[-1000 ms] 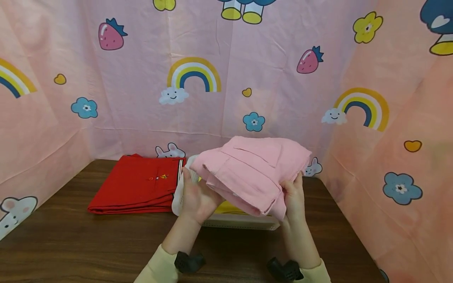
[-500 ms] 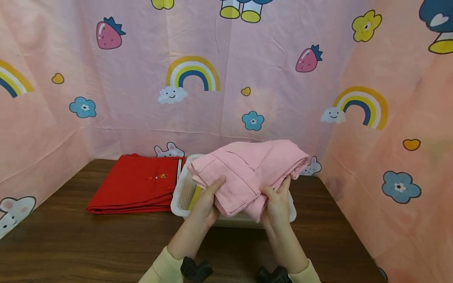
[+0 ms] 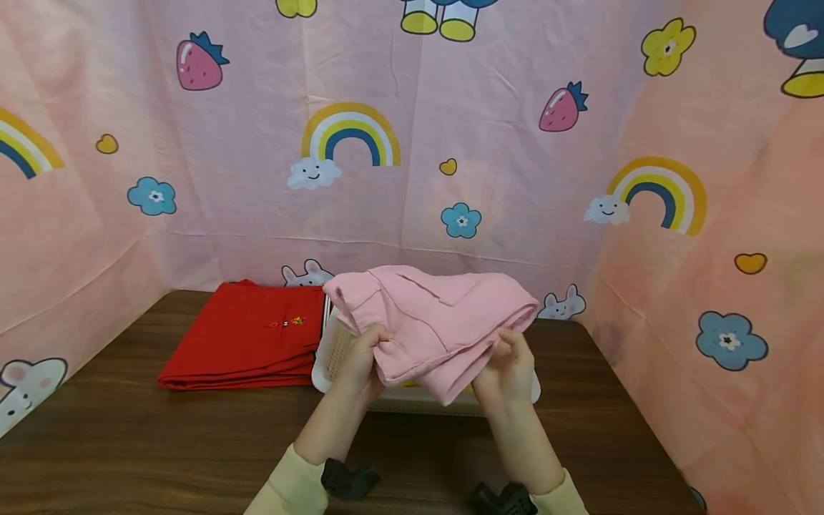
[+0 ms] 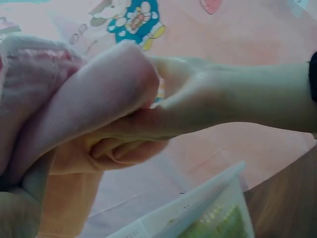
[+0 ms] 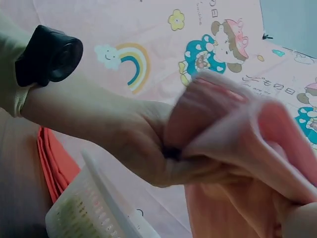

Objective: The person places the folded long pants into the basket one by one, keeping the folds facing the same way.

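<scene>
- I hold the pink garment [image 3: 433, 322] in the air, above the white basket [image 3: 330, 357] that stands on the brown table [image 3: 129, 443].
- My left hand [image 3: 363, 361] grips the left part of the cloth; the fingers are curled over a thick fold, and the left wrist view shows the fabric bunched in my palm [image 4: 124, 144].
- My right hand [image 3: 508, 372] pinches the lower right part, with the fingers curled around the cloth. In the right wrist view this hand [image 5: 143, 148] is closed tight on a roll of pink fabric [image 5: 233, 124].
- So both grips are narrow and full of cloth; no hand is free.
- The garment is not flat now. It hangs in loose layers between my hands, and one corner drops toward the basket.
- I think that to do this step well, I should keep both grips at the same height and not pull too hard, otherwise the folded layers may slide open.
- The lowest corner is near the basket rim, so I should keep it from catching there, I think.
- A folded red garment [image 3: 247, 336] lies just beside the basket, on its left; I cannot tell if they touch.
- Something yellow is inside the basket, but it is mostly hidden.
</scene>
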`<control>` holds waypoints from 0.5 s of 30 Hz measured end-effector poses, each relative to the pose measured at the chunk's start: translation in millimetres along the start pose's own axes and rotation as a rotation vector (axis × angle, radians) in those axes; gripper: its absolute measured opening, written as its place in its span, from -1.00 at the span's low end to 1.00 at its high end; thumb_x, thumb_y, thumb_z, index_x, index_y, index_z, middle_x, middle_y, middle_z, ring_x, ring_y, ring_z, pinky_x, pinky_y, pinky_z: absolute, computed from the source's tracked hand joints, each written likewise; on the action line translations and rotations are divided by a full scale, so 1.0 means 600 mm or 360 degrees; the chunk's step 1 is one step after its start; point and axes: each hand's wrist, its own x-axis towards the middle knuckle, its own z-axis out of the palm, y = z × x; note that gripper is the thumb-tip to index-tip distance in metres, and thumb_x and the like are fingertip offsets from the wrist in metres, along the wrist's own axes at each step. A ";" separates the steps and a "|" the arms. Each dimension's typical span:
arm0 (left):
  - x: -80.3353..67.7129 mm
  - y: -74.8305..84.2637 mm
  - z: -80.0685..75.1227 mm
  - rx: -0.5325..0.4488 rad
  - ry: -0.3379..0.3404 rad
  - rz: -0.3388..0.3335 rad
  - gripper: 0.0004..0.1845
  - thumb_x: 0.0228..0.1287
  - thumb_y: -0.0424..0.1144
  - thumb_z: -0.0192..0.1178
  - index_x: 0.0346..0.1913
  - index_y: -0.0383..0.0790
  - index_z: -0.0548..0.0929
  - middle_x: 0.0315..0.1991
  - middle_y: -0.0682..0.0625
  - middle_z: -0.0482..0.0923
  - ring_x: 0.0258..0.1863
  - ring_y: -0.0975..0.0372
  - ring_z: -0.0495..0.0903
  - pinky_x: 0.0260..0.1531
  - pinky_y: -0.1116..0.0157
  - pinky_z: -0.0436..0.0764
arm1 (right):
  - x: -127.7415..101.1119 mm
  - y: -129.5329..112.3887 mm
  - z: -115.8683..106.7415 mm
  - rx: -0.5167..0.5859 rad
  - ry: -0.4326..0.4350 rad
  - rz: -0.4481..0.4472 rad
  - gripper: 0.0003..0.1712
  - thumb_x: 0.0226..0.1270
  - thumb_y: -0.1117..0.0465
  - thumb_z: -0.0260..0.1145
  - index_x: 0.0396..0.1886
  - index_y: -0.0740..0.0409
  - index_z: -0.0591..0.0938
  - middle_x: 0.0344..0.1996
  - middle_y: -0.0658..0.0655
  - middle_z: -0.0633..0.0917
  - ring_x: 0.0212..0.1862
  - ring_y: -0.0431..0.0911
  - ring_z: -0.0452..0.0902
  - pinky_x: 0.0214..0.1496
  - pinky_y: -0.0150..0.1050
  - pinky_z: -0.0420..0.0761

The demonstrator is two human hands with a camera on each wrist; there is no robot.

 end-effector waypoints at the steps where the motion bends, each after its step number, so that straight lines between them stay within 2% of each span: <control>1: -0.001 0.004 -0.001 0.0010 -0.0012 0.0003 -0.78 0.06 -0.45 -0.14 -0.19 -0.24 0.29 -0.27 0.04 0.40 -0.39 0.33 0.47 -0.40 0.48 0.50 | 0.000 -0.004 -0.002 0.0136 -0.0021 0.0041 -0.65 0.38 0.19 -0.21 0.14 0.05 0.15 0.04 0.00 0.23 0.14 -0.15 0.12 0.33 -0.25 0.03; 3: -0.003 0.014 -0.004 0.0028 -0.0057 0.0005 -0.81 0.09 -0.43 -0.17 -0.20 -0.23 0.27 -0.28 0.05 0.38 -0.39 0.33 0.44 -0.40 0.47 0.47 | 0.002 -0.014 -0.010 0.0362 -0.0048 0.0107 -0.53 0.44 -0.03 -0.18 0.23 0.09 0.16 0.14 0.02 0.28 0.22 -0.13 0.14 0.37 -0.23 0.04; 6: -0.010 0.030 -0.006 0.0011 -0.0129 0.0014 -0.88 0.13 -0.42 -0.21 -0.29 -0.23 0.31 -0.37 0.07 0.43 -0.45 0.35 0.45 -0.46 0.49 0.46 | 0.006 -0.032 -0.026 0.0628 -0.0034 0.0215 -0.22 0.37 -0.31 -0.05 0.38 0.05 0.14 0.30 0.05 0.29 0.33 -0.06 0.14 0.38 -0.10 0.11; 8: -0.017 0.041 -0.008 -0.0036 -0.0266 0.0015 -0.83 0.16 -0.43 -0.28 -0.39 -0.22 0.35 -0.47 0.10 0.45 -0.51 0.38 0.46 -0.51 0.50 0.46 | 0.008 -0.046 -0.038 0.0700 -0.0045 0.0275 -0.08 0.28 -0.42 0.01 0.44 0.03 0.09 0.36 0.10 0.24 0.36 0.03 0.14 0.36 0.01 0.17; 9: -0.019 0.047 -0.009 -0.0090 -0.0363 0.0007 -0.78 0.18 -0.44 -0.32 -0.42 -0.22 0.37 -0.50 0.09 0.47 -0.53 0.39 0.48 -0.52 0.51 0.47 | 0.010 -0.053 -0.044 0.0706 -0.0052 0.0305 -0.06 0.25 -0.45 0.02 0.41 0.05 0.14 0.31 0.11 0.31 0.29 0.04 0.24 0.28 -0.01 0.30; 10: -0.022 0.052 -0.010 -0.0146 -0.0466 -0.0005 -0.73 0.19 -0.45 -0.35 -0.45 -0.22 0.39 -0.53 0.09 0.48 -0.55 0.39 0.49 -0.53 0.51 0.48 | 0.013 -0.061 -0.050 0.0702 -0.0115 0.0341 -0.05 0.24 -0.48 0.00 0.39 0.06 0.17 0.28 0.12 0.32 0.27 0.05 0.26 0.26 0.00 0.32; 12: -0.024 0.062 -0.014 -0.0277 -0.0689 -0.0035 -0.64 0.20 -0.48 -0.44 -0.45 -0.24 0.42 -0.53 0.06 0.52 -0.55 0.37 0.53 -0.51 0.49 0.51 | 0.019 -0.075 -0.060 0.0642 -0.0251 0.0423 -0.06 0.23 -0.51 -0.07 0.23 0.17 0.34 0.09 0.16 0.47 0.05 0.06 0.43 -0.03 -0.10 0.50; 14: -0.024 0.070 -0.020 -0.0349 -0.0837 -0.0085 -0.63 0.21 -0.48 -0.46 -0.41 -0.26 0.43 -0.50 0.04 0.54 -0.52 0.36 0.56 -0.48 0.49 0.53 | 0.025 -0.088 -0.069 0.0577 -0.0486 0.0521 -0.04 0.26 -0.52 -0.16 0.15 0.25 0.41 0.01 0.21 0.51 0.00 0.07 0.46 -0.04 -0.14 0.51; 15: -0.023 0.073 -0.024 -0.0359 -0.0868 -0.0108 -0.66 0.23 -0.48 -0.43 -0.38 -0.27 0.42 -0.47 0.03 0.54 -0.49 0.35 0.57 -0.46 0.49 0.54 | 0.028 -0.093 -0.072 0.0549 -0.0615 0.0576 -0.03 0.28 -0.51 -0.19 0.15 0.29 0.42 0.01 0.22 0.52 0.00 0.06 0.47 -0.03 -0.17 0.51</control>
